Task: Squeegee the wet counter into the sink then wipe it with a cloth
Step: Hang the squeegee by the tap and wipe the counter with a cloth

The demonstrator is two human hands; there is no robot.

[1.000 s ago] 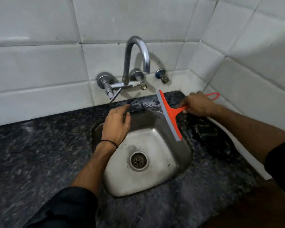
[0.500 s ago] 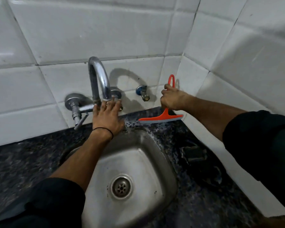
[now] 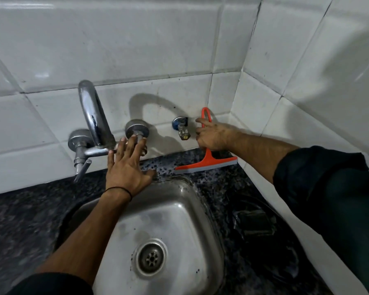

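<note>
Orange squeegee [image 3: 205, 163] now blade-down on the wet surface [image 3: 213, 184] behind the sink [image 3: 179, 209], swung from over the basin. Right hand [image 3: 213, 136] grip closed round its handle; left hand [image 3: 126, 169] spread flat. Pull stroke toward sink looks next.

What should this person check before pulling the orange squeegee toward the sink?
1. Right hand grips the squeegee handle: ok.
2. Blade lies flat on the counter at the back wall: ok.
3. Path from blade to sink is free: ok.
4. Left hand, spread by the tap, is clear of the blade: ok.
5. Counter wet: cannot tell.
6. Cloth ready for wiping: cannot tell, none seen for certain.
</note>
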